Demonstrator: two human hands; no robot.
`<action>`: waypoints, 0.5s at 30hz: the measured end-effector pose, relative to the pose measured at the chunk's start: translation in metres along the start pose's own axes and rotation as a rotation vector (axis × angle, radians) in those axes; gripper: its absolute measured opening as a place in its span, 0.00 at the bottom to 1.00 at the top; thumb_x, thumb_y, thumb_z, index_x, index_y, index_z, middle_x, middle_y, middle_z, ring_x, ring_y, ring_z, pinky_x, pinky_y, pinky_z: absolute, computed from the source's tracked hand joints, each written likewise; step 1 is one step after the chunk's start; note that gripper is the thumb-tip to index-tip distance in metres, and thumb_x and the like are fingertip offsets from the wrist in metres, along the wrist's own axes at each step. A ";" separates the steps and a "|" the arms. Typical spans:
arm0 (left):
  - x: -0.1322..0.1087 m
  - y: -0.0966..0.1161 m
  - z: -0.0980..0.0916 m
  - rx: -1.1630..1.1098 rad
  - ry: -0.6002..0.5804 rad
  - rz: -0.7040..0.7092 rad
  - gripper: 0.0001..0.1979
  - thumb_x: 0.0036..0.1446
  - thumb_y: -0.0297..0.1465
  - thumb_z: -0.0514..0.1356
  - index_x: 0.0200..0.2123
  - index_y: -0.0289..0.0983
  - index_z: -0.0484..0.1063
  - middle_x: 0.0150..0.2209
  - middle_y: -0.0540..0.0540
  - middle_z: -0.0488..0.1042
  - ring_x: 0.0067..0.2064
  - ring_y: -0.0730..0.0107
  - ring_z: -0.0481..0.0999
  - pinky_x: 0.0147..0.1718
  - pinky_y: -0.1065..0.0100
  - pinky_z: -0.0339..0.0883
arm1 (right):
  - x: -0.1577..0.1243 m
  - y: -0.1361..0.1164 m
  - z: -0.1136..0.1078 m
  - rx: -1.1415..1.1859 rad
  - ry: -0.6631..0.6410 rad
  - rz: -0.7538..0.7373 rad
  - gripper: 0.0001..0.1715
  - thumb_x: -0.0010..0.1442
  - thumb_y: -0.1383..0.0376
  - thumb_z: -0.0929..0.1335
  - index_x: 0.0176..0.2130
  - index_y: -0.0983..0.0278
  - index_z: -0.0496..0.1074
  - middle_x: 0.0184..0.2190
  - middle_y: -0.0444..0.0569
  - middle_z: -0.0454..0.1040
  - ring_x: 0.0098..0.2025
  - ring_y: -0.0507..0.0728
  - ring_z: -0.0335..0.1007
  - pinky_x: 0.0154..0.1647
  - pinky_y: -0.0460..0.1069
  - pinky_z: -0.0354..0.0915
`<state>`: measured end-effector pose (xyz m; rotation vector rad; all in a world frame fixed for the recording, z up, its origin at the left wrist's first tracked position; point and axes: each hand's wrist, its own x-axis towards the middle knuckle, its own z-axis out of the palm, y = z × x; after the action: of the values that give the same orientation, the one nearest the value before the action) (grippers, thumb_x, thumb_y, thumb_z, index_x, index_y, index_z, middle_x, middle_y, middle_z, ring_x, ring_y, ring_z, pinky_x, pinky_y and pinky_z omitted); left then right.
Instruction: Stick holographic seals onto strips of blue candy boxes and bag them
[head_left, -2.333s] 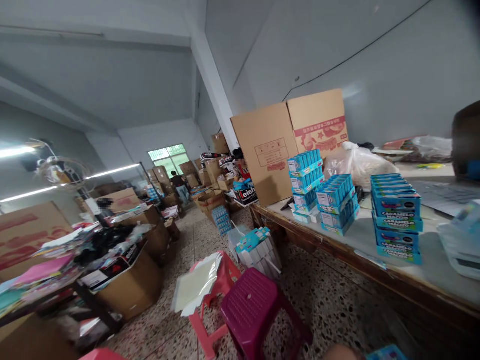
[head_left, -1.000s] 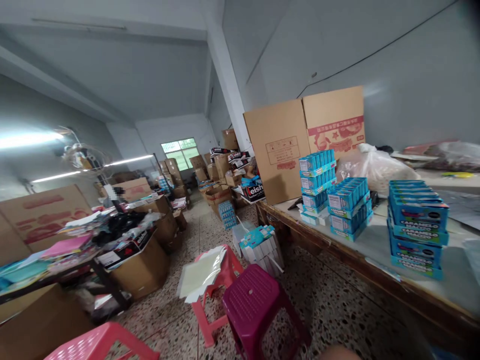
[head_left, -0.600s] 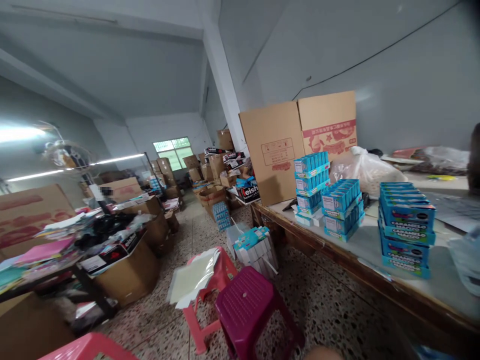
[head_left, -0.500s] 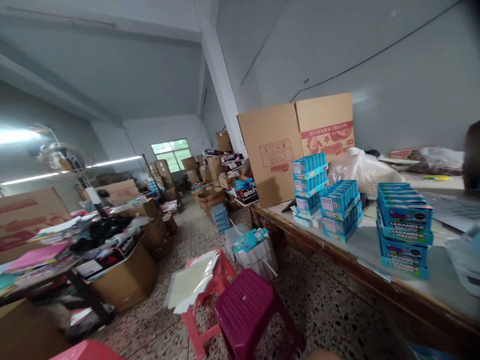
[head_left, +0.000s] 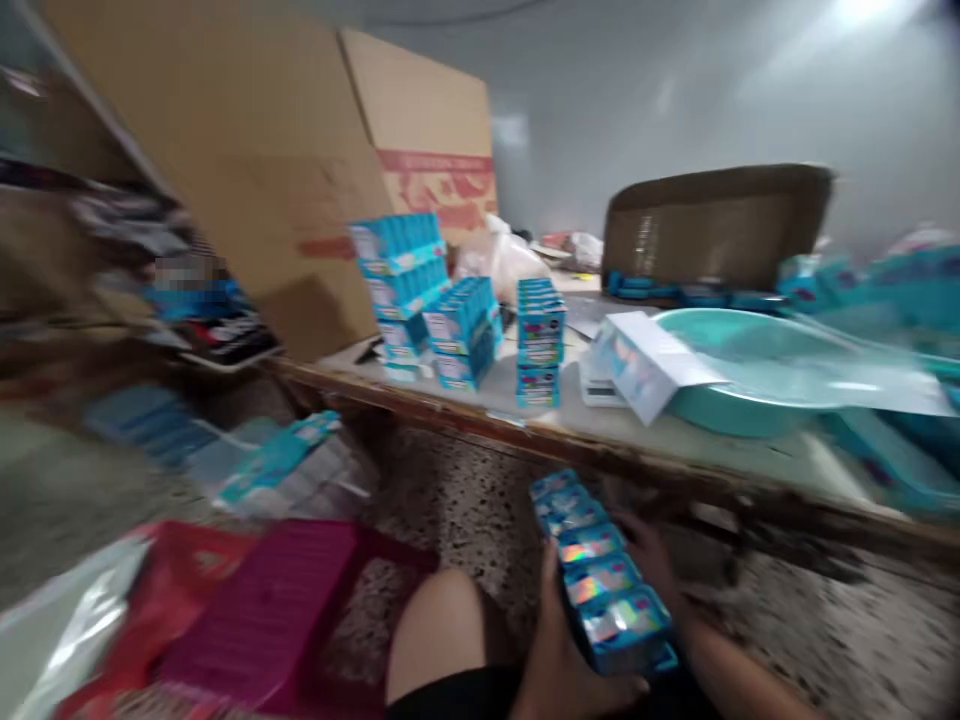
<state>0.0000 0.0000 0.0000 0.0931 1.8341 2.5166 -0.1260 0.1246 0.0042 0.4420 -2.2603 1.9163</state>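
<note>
Low in front of me, over my lap, is a display box packed with a row of small shiny blue boxes [head_left: 592,570]. My left hand [head_left: 559,640] is closed around its left side and near end, with the thumb along the bottom edge. My right hand [head_left: 652,560] grips the right side; its fingers are partly hidden and smeared. Beyond, on the table, stand similar blue display boxes in stacks: a tall stack [head_left: 405,290], a shorter one [head_left: 463,335] and a third [head_left: 540,340].
The wooden table's edge [head_left: 480,412] runs across in front of me. On it are a turquoise basin [head_left: 742,400], a white carton [head_left: 645,360] and a brown open box [head_left: 712,225]. A purple stool [head_left: 262,610] stands left of my knee, beside a red stool [head_left: 176,570].
My view has swung right and downward. Both hands have come into sight, holding the display box of small blue boxes; the basin and brown box now show on the table.
</note>
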 end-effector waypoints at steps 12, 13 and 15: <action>-0.005 0.011 0.003 0.191 0.199 0.004 0.69 0.35 0.34 0.75 0.69 0.48 0.29 0.70 0.36 0.48 0.69 0.46 0.55 0.64 0.46 0.57 | -0.011 -0.005 -0.011 0.051 -0.078 0.145 0.13 0.59 0.56 0.69 0.34 0.60 0.81 0.38 0.50 0.81 0.42 0.60 0.76 0.49 0.55 0.70; -0.006 0.012 0.004 0.197 0.207 -0.007 0.68 0.35 0.34 0.75 0.68 0.47 0.29 0.70 0.35 0.49 0.68 0.47 0.56 0.63 0.47 0.59 | -0.012 -0.004 -0.011 0.048 -0.084 0.142 0.13 0.59 0.57 0.69 0.33 0.60 0.81 0.38 0.50 0.81 0.42 0.60 0.76 0.49 0.55 0.69; -0.007 0.014 0.005 0.241 0.226 -0.031 0.66 0.35 0.32 0.75 0.67 0.45 0.31 0.68 0.33 0.53 0.66 0.48 0.61 0.62 0.47 0.61 | -0.013 -0.003 -0.012 0.046 -0.086 0.136 0.12 0.59 0.57 0.69 0.33 0.59 0.81 0.37 0.49 0.81 0.41 0.59 0.76 0.50 0.55 0.69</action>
<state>0.0079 -0.0002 0.0141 -0.2220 2.1967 2.3582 -0.1134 0.1375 0.0054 0.3926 -2.3606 2.0555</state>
